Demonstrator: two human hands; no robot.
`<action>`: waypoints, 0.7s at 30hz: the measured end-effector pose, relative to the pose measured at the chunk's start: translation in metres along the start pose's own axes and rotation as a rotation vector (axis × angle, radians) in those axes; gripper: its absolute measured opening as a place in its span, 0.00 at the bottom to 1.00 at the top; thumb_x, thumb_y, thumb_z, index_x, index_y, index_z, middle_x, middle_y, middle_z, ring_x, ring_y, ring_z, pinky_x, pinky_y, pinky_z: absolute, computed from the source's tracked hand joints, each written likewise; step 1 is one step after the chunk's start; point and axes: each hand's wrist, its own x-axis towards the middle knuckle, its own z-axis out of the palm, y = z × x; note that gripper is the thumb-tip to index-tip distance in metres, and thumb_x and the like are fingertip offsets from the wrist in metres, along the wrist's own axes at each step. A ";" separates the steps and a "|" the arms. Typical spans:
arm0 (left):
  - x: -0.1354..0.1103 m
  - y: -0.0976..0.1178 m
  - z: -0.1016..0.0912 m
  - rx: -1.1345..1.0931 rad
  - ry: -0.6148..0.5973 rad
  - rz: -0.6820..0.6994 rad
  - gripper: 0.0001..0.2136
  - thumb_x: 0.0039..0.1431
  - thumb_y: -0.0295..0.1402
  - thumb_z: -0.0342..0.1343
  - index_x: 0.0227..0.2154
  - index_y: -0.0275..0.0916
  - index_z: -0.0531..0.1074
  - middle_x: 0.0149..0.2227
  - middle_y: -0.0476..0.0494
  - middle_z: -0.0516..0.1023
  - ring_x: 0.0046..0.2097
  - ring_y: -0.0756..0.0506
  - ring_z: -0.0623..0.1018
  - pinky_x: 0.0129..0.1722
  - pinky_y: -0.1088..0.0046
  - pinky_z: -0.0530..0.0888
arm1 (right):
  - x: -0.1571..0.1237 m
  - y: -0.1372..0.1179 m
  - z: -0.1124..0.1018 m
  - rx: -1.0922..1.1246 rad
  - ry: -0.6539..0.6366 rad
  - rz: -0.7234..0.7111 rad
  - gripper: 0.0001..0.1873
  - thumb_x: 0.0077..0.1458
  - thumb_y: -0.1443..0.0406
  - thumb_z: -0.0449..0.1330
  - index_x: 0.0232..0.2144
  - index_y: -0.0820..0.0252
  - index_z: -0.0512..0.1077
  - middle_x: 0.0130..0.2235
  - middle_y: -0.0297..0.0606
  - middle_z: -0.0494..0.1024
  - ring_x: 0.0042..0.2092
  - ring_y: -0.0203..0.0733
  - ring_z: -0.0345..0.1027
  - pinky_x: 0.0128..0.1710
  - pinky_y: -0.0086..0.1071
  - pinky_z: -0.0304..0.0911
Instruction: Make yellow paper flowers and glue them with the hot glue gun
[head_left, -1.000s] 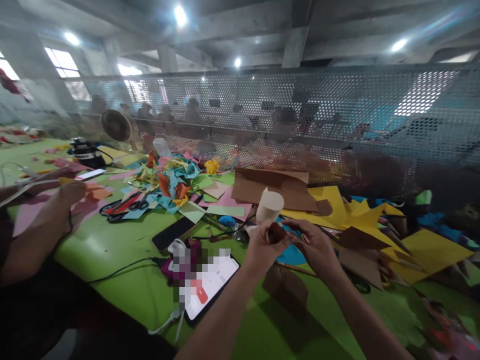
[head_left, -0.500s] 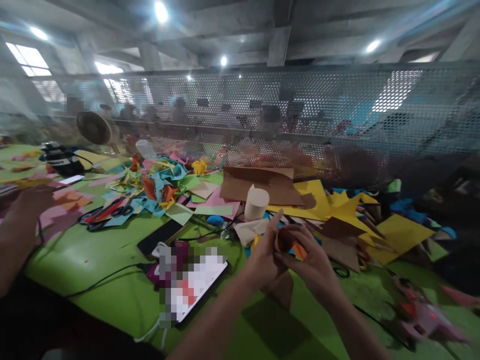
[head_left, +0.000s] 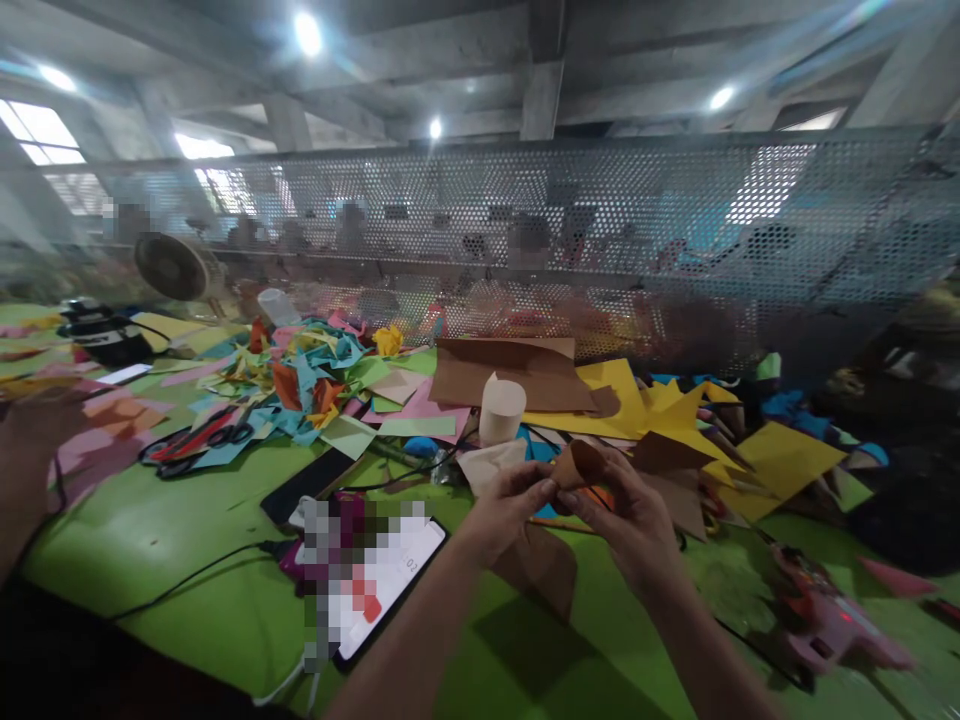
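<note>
A small piece of brown paper [head_left: 577,463], curled into a short tube or cone, is held between both hands. Its lower left end is pinched by the fingertips of my left hand [head_left: 504,510]. From the other side, my right hand [head_left: 634,515] grips it with thumb and fingers. Just beyond them a cream paper cylinder [head_left: 502,412] stands upright, with a folded cream paper piece [head_left: 489,464] in front of it. Below my hands lies a flat brown paper piece [head_left: 541,568], partly covered by my left wrist.
A pink glue gun [head_left: 840,625] with a red light lies at right. Left of my forearm are a lit phone [head_left: 397,580] and a cable. Scissors [head_left: 225,428], paper scraps [head_left: 307,370] and yellow paper [head_left: 787,465] cover the green table [head_left: 180,550]. Another person's arm [head_left: 30,460] reaches in at left.
Both hands have turned the brown paper, so its opening is tilted and more of its outer side shows. My left fingers have moved to its lower left end. The view has shifted slightly.
</note>
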 end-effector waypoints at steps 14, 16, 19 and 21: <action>-0.017 0.019 0.000 0.033 -0.132 -0.009 0.20 0.45 0.50 0.70 0.24 0.34 0.78 0.26 0.45 0.73 0.30 0.49 0.71 0.33 0.74 0.67 | -0.020 -0.043 0.004 -0.203 0.004 -0.299 0.14 0.53 0.66 0.68 0.42 0.47 0.77 0.40 0.39 0.79 0.41 0.47 0.74 0.38 0.37 0.71; -0.017 0.018 -0.001 0.016 -0.141 -0.022 0.21 0.44 0.51 0.70 0.24 0.34 0.77 0.25 0.45 0.73 0.29 0.49 0.70 0.32 0.73 0.67 | -0.020 -0.044 0.005 -0.186 -0.010 -0.294 0.12 0.54 0.65 0.67 0.42 0.48 0.77 0.41 0.40 0.79 0.42 0.48 0.74 0.38 0.38 0.71; -0.014 0.020 -0.006 0.077 -0.153 -0.034 0.22 0.44 0.52 0.69 0.25 0.35 0.78 0.26 0.44 0.74 0.30 0.47 0.72 0.33 0.73 0.68 | -0.017 -0.040 0.004 -0.176 -0.001 -0.271 0.12 0.54 0.64 0.67 0.43 0.48 0.77 0.43 0.40 0.79 0.43 0.48 0.74 0.39 0.37 0.71; -0.009 0.025 -0.015 0.205 -0.105 0.012 0.21 0.49 0.52 0.66 0.29 0.35 0.78 0.29 0.43 0.76 0.34 0.46 0.74 0.36 0.72 0.69 | -0.014 -0.033 0.003 -0.180 0.029 -0.188 0.13 0.54 0.63 0.67 0.43 0.50 0.76 0.41 0.39 0.80 0.40 0.47 0.75 0.38 0.36 0.71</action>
